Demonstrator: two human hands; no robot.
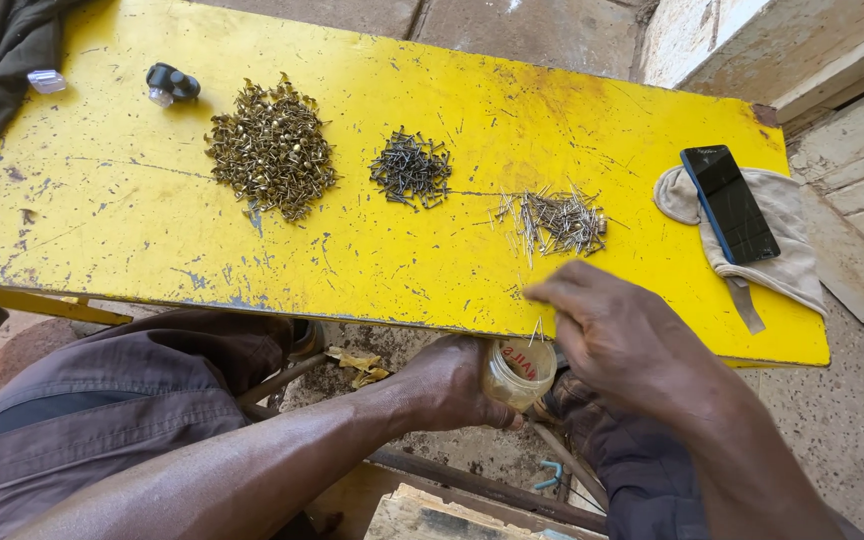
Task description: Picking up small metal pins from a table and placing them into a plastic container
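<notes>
Yellow board (132,200) as landmark. Left hand (447,385) wrapped around a small clear plastic jar (519,372), held just under the board's near edge. Right hand (617,335) at that edge above the jar, fingertips pinched on thin silver nails (537,328). Step in hand looks like sweeping the silver nail pile (555,220) into the jar; dark nails (411,168) and brass tacks (272,150) lie further left. The move wants the jar mouth tight under the edge.

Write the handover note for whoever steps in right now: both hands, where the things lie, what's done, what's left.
Left hand holds a small clear jar just below the yellow board's near edge.
Right hand is at that edge above the jar, pinching thin nails.
Done: some nails are at the jar mouth.
Left on the board: silver nail pile, dark nail pile, brass tack pile.
A phone lies on a cloth at right.
</notes>
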